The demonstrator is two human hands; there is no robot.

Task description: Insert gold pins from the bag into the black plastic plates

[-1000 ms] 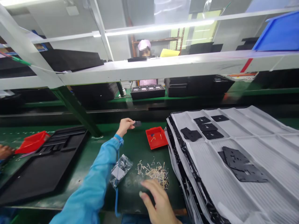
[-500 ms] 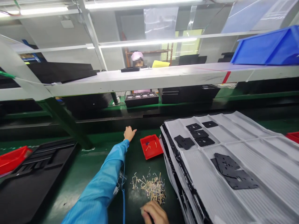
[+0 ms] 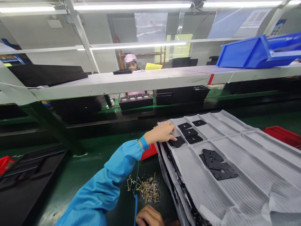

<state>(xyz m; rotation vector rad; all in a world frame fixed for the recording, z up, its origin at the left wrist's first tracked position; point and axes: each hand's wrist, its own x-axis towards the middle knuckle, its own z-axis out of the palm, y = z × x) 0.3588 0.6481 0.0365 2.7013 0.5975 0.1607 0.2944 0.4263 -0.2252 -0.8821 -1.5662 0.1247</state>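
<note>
Fingers (image 3: 171, 128) half-open, touching black foam piece (image 3: 178, 142)

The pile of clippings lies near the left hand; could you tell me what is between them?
In the head view, a red tray, partly hidden, lies between the left hand and the pile of clippings.

5 small black pads (image 3: 189, 132), 2 large black sheets (image 3: 218, 164), 3 red trays (image 3: 283, 135), 2 hands (image 3: 160, 132)
</note>
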